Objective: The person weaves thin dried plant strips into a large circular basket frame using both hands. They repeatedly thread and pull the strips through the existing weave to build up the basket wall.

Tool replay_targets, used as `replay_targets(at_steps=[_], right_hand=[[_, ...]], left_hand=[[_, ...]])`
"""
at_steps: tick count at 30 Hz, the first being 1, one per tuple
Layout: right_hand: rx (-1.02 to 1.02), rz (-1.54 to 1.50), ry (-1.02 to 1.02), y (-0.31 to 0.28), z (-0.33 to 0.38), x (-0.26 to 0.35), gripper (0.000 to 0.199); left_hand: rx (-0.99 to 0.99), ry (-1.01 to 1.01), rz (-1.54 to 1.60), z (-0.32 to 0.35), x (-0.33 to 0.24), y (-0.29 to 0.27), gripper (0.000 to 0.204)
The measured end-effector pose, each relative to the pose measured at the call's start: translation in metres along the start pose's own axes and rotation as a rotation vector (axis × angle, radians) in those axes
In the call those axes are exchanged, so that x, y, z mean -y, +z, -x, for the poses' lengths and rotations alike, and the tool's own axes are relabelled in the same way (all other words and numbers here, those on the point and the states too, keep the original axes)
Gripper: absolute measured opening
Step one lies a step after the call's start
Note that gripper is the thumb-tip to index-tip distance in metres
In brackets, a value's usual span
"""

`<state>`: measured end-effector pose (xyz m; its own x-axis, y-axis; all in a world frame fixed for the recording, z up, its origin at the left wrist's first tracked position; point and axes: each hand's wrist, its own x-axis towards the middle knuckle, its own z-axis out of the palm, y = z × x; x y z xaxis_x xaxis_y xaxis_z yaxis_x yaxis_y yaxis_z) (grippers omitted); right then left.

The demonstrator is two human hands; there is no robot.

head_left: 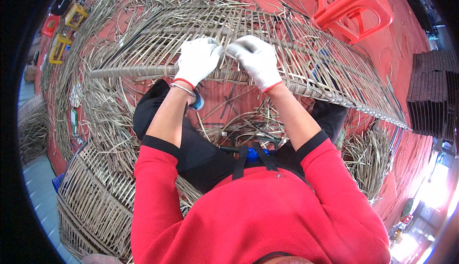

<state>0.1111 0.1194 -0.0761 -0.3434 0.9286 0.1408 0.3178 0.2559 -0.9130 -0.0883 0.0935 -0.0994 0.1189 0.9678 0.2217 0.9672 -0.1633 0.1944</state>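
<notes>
Your left hand (pixel 197 58) and right hand (pixel 256 59) both pinch one strip (pixel 228 53) between them, over the wicker frame (pixel 306 63), running left-right

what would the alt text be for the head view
Two white-gloved hands, left hand and right hand, pinch a thin rattan strip at the edge of a large woven rattan frame held over the person's lap. Loose rattan strands cover the red floor, with a red plastic stool beyond the frame.

White knit gloves with red cuffs, red sweater sleeves, black apron straps.
</notes>
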Motion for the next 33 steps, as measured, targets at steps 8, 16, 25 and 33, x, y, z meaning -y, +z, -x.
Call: replay_targets(at_steps=[8,16,25,33], right_hand=[[0.363,0.999,-0.356,0.029,-0.017,0.014,0.025],[0.644,0.353,-0.058,0.022,-0.037,-0.035,0.03],[0.608,0.038,0.065,0.024,-0.033,-0.06,0.033],[0.255,0.637,-0.25,0.003,0.003,-0.013,0.024]], left_hand=[[0.337,0.021,-0.059,-0.001,0.022,0.026,0.028],[0.396,-0.344,0.444,-0.001,0.024,0.019,0.044],[0.276,-0.096,0.274,-0.005,0.033,0.012,0.041],[0.003,0.322,0.245,-0.004,0.012,-0.076,0.013]])
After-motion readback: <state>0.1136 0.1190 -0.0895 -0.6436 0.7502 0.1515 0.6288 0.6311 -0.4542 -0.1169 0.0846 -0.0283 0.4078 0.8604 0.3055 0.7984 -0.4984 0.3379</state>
